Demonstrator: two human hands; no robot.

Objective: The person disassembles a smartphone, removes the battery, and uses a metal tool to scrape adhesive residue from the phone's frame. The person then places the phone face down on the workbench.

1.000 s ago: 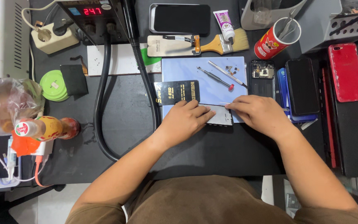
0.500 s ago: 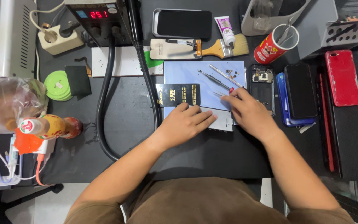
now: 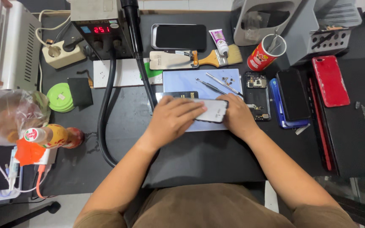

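My left hand (image 3: pixel 175 119) lies flat across a pale grey phone back cover (image 3: pixel 213 110), pressing it down on the light blue work mat (image 3: pixel 182 80). My right hand (image 3: pixel 236 116) grips the cover's right end. A black battery (image 3: pixel 178 94) peeks out just above my left fingers. Tweezers and a thin metal tool (image 3: pixel 216 84) lie on the mat above the cover, beside a few tiny screws.
An opened phone frame (image 3: pixel 257 95) and stacked phones (image 3: pixel 293 98) sit right of the mat, a red phone (image 3: pixel 330 80) further right. Behind are a brush (image 3: pixel 218 58), a red can (image 3: pixel 262 54), a dark phone (image 3: pixel 179 36) and a hot-air station (image 3: pixel 100 27) with hose. Bottle (image 3: pixel 51 136) at left.
The right hand moved from the mat's upper right to the cover's right end. The grey cover now lies under both hands, and the view has shifted slightly.
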